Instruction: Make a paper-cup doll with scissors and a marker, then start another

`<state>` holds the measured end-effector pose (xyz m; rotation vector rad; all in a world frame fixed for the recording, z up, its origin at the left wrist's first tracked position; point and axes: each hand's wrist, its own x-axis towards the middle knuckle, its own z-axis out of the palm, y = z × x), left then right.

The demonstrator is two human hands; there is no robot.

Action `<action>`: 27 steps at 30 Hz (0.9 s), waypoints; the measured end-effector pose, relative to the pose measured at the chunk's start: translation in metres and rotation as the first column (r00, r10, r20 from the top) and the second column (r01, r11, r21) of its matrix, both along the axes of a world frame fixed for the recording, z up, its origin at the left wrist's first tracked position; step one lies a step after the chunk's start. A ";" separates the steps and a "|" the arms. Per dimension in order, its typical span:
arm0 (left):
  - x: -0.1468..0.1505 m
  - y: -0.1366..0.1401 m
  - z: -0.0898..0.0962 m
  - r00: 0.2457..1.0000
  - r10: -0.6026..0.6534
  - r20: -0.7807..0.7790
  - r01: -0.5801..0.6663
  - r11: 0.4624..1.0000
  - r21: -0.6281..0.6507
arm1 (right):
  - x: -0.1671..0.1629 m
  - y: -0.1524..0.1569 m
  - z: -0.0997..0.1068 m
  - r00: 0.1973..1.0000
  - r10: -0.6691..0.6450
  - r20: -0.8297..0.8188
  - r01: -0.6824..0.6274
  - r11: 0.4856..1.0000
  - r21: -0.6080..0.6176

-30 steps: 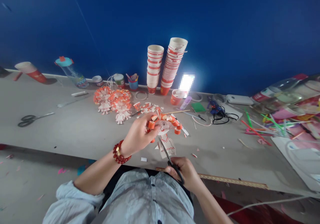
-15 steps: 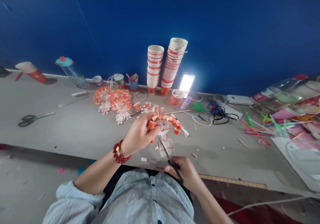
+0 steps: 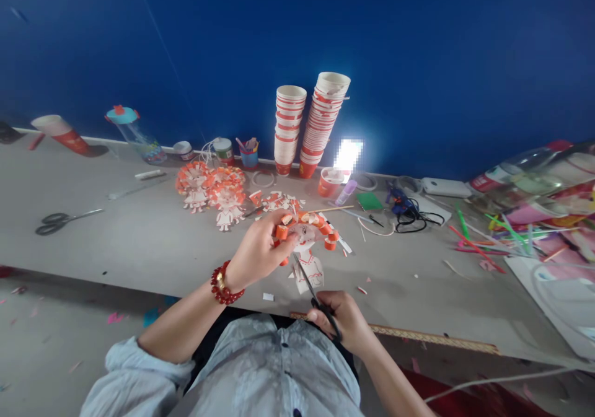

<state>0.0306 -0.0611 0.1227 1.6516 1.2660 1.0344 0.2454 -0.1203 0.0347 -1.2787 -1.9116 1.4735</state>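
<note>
Pixelated white glare (image 3: pixel 348 155), stretched edges

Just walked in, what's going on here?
The left hand holds a paper doll with orange curls around its head. The right hand grips scissors, which point up at the doll and overlap its lower part; whether they are cutting right now is too fine to tell. More dolls lie beyond the left hand, beside a pile of scraps. Two cup stacks, one shorter and one taller, stand by the wall.
</note>
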 end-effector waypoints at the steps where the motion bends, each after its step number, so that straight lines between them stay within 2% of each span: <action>1: 0.000 0.000 0.000 1.000 0.001 -0.002 -0.001 1.000 -0.002 | 0.000 0.000 0.000 1.000 -0.002 0.007 0.001 1.000 0.012; 10: -0.001 0.000 0.002 1.000 -0.006 -0.008 0.006 1.000 0.012 | 0.000 -0.001 0.003 0.998 -0.014 0.053 0.012 0.999 0.051; 17: 0.001 0.000 -0.001 0.998 0.023 0.060 -0.022 1.000 -0.009 | -0.002 0.001 0.003 0.997 -0.058 0.053 0.058 0.998 0.004; 21: -0.002 0.000 -0.010 0.974 0.131 0.182 -0.131 0.991 -0.013 | 0.009 -0.001 0.003 1.000 -0.004 -0.010 0.003 0.997 -0.074; 25: -0.008 0.000 -0.020 0.897 0.232 0.377 -0.237 0.971 -0.033 | 0.036 -0.005 0.006 0.993 0.069 -0.091 -0.080 0.989 -0.124; 27: -0.009 -0.001 -0.024 0.856 0.274 0.438 -0.280 0.959 -0.053 | 0.047 -0.008 0.011 0.991 0.054 -0.124 -0.068 0.991 -0.116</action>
